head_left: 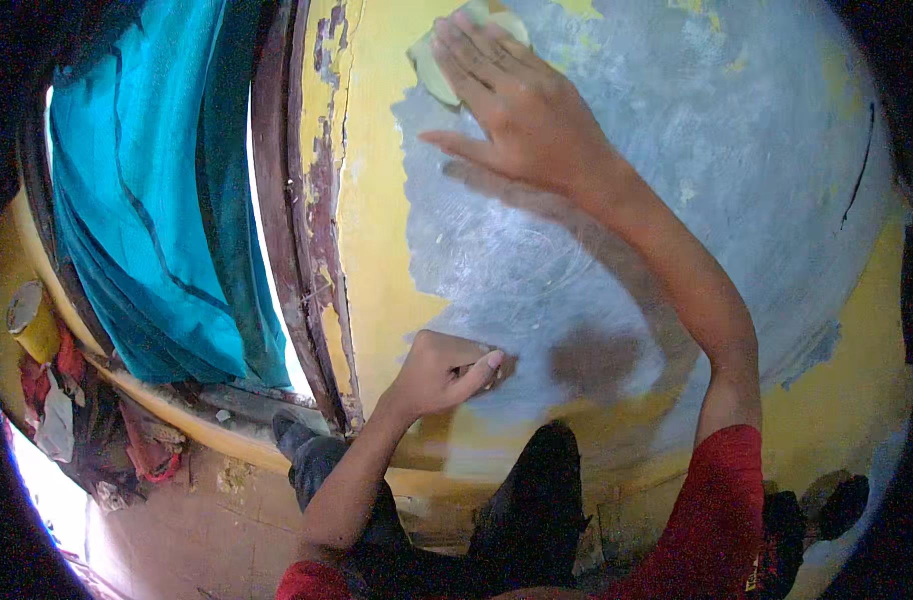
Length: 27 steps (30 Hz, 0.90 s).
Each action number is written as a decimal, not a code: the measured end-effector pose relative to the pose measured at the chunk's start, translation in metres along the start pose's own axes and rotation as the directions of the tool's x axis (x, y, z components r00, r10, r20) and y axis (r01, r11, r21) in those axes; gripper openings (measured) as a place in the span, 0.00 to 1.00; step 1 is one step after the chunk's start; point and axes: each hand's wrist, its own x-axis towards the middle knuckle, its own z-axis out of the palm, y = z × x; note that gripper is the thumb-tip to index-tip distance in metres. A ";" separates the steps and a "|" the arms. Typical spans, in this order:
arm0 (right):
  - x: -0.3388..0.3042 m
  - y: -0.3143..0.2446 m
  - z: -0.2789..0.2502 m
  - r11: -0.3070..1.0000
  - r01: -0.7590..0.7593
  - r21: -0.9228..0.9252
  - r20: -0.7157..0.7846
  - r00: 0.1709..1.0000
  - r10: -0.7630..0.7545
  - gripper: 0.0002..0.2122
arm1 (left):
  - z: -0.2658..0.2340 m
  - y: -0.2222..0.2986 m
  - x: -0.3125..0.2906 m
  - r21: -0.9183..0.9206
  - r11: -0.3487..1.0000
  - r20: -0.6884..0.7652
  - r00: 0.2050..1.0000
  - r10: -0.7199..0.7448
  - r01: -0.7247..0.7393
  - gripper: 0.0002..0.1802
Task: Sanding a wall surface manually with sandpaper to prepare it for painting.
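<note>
High on the wall, my right hand (531,120) lies with its fingers flat over a pale yellow-green sheet of sandpaper (433,72), pressing it to the surface; its gritty side is hidden. The thumb is spread away from the sheet. Beneath it spreads a large smooth grey patch (506,285) with ragged edges on the yellow painted wall (374,270). My left hand (441,373) is closed in a fist, thumb over the fingers, close to the lower left part of the patch. Nothing shows in the fist.
A dark wooden frame (294,200) with peeling paint stands left of the wall, beside a teal curtain (156,190). Farther left are a yellow container (34,325) and crumpled cloths (51,410). My bent knees (541,470) are close to the wall's foot.
</note>
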 end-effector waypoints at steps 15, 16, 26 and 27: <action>-0.001 0.036 -0.044 1.000 -0.025 -0.016 0.052 0.998 0.025 0.37 | -0.001 -0.007 0.004 0.042 0.997 -0.035 0.998 -0.059 0.060 0.17; 0.004 0.050 -0.049 0.984 -0.099 -0.148 0.198 0.972 0.128 0.40 | 0.001 -0.010 0.004 0.081 0.996 -0.039 0.999 -0.029 0.032 0.17; -0.023 0.036 -0.039 0.983 -0.162 -0.082 0.003 0.987 0.162 0.35 | 0.008 -0.012 0.001 -0.101 0.988 -0.052 0.991 -0.122 0.116 0.19; -0.027 0.028 -0.040 0.983 -0.160 -0.085 0.000 0.987 0.160 0.35 | 0.007 -0.008 0.003 -0.099 0.989 -0.043 0.993 -0.111 0.106 0.20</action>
